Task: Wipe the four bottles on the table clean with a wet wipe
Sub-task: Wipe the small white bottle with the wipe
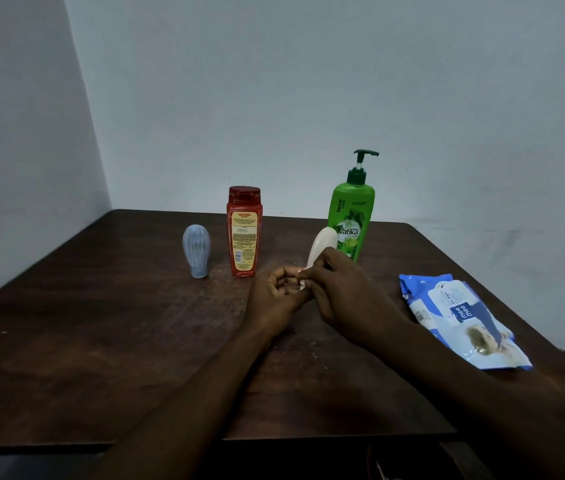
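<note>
Your left fingers (287,272) are curled in, palm up, pinching a small scrap of white wet wipe (303,280) right where your two hands meet. Your right fingers (324,260) are wrapped round the bottom end of the smooth cream plastic bottle (323,245), so it sticks up tilted away from you. How much of the wipe is on the bottle I honestly can't tell, since your hands cover it. Left hand (275,291) and right hand (338,289) are touching, just above the middle of the dark brown wooden table (101,323). Right behind the cream bottle stands the tall green pump bottle (352,216). Off to the left the red flip-cap bottle (243,233) stands upright, and just beside it sits the little ribbed grey-blue bottle (196,252), cap down. The blue and white wipes pack (461,317) lies flat on your right.
</note>
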The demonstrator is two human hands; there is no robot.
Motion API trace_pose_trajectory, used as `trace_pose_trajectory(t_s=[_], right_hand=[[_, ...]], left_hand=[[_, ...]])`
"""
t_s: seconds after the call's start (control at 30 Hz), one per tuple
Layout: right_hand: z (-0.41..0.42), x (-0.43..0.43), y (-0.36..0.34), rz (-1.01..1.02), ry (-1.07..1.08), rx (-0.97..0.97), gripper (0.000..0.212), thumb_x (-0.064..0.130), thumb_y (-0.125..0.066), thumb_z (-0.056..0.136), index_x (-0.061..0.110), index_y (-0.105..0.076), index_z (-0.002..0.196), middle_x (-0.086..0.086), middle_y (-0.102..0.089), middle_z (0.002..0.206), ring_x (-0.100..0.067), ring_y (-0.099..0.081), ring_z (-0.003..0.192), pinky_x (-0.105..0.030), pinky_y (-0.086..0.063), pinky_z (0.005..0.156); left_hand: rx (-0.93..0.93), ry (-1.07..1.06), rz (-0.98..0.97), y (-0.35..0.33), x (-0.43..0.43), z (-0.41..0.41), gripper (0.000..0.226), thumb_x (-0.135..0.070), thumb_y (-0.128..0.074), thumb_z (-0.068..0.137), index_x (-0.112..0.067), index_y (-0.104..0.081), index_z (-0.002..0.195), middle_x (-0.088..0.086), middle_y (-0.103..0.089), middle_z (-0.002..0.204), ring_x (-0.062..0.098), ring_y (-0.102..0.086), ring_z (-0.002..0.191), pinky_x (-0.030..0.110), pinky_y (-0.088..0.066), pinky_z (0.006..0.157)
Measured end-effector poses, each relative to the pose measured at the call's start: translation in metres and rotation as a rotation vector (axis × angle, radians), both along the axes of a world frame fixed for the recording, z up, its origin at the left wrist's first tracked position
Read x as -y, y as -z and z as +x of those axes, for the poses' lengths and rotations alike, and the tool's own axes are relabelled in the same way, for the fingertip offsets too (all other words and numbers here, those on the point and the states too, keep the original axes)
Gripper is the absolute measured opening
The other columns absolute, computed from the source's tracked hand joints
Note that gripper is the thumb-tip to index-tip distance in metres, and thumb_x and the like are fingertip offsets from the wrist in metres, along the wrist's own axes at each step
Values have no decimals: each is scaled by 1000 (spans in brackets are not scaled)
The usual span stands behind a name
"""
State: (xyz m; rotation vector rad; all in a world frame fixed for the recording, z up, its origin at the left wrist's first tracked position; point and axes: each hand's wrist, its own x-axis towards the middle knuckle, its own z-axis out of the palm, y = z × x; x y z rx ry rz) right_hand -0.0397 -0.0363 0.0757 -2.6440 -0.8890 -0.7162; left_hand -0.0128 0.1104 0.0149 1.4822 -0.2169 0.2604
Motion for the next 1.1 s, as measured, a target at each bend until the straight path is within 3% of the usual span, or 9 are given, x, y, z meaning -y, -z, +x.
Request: trace_pose_trajectory(t_s=[0.13, 0.27, 0.43, 0.6, 0.7, 0.87, 0.97, 1.03, 1.1], right_hand=[[3, -2, -4, 49, -12, -12, 25, 23, -61, 95, 13, -71, 115, -6, -54, 99, -19, -56, 86, -31, -49, 73], [8, -5, -10, 77, -27, 20, 21, 18, -66, 92, 10, -75, 109, -8, -58, 97, -24, -63, 81, -32, -51, 69], [17, -8, -23, 124, -25, 85, 15, 13, -65, 92, 6, -74, 101, -11, -59, 98, -26, -62, 83, -41, -54, 70], [35, -9, -43, 207, 51, 77, 13, 13, -63, 93, 9, -74, 97, -3, -54, 92, -19, -56, 87, -29, -41, 74], [43, -5, -49, 235, 120, 6, 15, 17, -62, 93, 12, -75, 97, 2, -50, 89, -14, -52, 86, -21, -27, 71], [45, 1, -54, 340, 179, -73, 17, 16, -61, 93, 13, -77, 96, -7, -67, 96, -13, -55, 90, -16, -27, 70], [49, 8, -55, 458, 208, -184, 19, 20, -61, 93, 17, -80, 93, 3, -74, 100, -7, -60, 87, -11, -34, 64], [53, 14, -54, 619, 210, -304, 19, 22, -61, 92, 19, -80, 92, 3, -76, 95, -7, -65, 73, -6, -41, 54], [56, 16, -52, 779, 168, -434, 22, 20, -58, 92, 20, -80, 92, -4, -77, 89, -11, -64, 63, -13, -49, 57]], left_hand=[[-8, -7, -11, -2, 1, -1, 28, -2, -78, 82, -4, -71, 109, 10, -77, 100, 15, -73, 88, 21, -59, 74], [-26, -24, -56, -3, 0, 0, 26, -5, -80, 81, -15, -70, 103, -2, -77, 89, 5, -72, 77, 16, -55, 63], [-37, -37, -63, -3, -1, 0, 28, -7, -83, 78, -17, -71, 101, -1, -77, 90, 7, -73, 77, 17, -54, 63], [-36, -58, -15, -2, 0, 0, 36, -23, -88, 75, -18, -71, 106, -1, -76, 98, 10, -74, 84, 20, -57, 65], [-41, -72, 22, -2, -1, 0, 35, -26, -88, 74, -24, -69, 104, -3, -74, 103, 7, -73, 87, 21, -59, 67], [-21, -93, 37, -1, -1, 1, 33, -27, -88, 74, -27, -70, 102, -5, -74, 101, 10, -73, 87, 31, -63, 75], [-9, -106, 45, -2, -2, 0, 31, -25, -89, 74, -29, -70, 99, -10, -75, 94, 7, -72, 85, 29, -63, 73], [3, -106, 33, -3, -1, -1, 30, -23, -89, 74, -30, -70, 96, -15, -75, 89, 6, -72, 84, 27, -63, 72], [10, -105, 18, -3, -1, -2, 30, -21, -89, 74, -30, -70, 96, -15, -75, 88, 8, -72, 83, 27, -63, 72]])
